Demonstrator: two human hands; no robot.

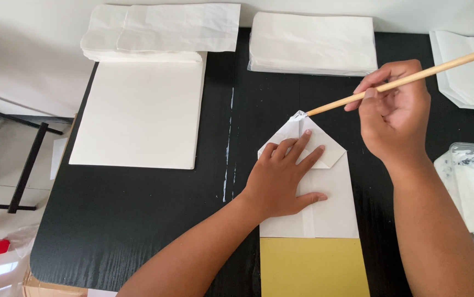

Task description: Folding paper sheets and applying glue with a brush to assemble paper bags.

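My left hand (281,179) lies flat, fingers spread, on a folded white paper (330,206) whose top is folded into a point. The paper rests on a yellow sheet (313,267) on the black table (138,220). My right hand (396,118) grips a thin wooden brush (413,80), held slanted. Its white-coated tip (299,115) touches the pointed top of the folded paper.
A large stack of white sheets (141,110) lies at the left, with crumpled white papers (160,30) behind it. Another white stack (311,44) sits at the back centre, more paper (468,71) at the right edge. A clear tray of white paste (473,192) stands at right.
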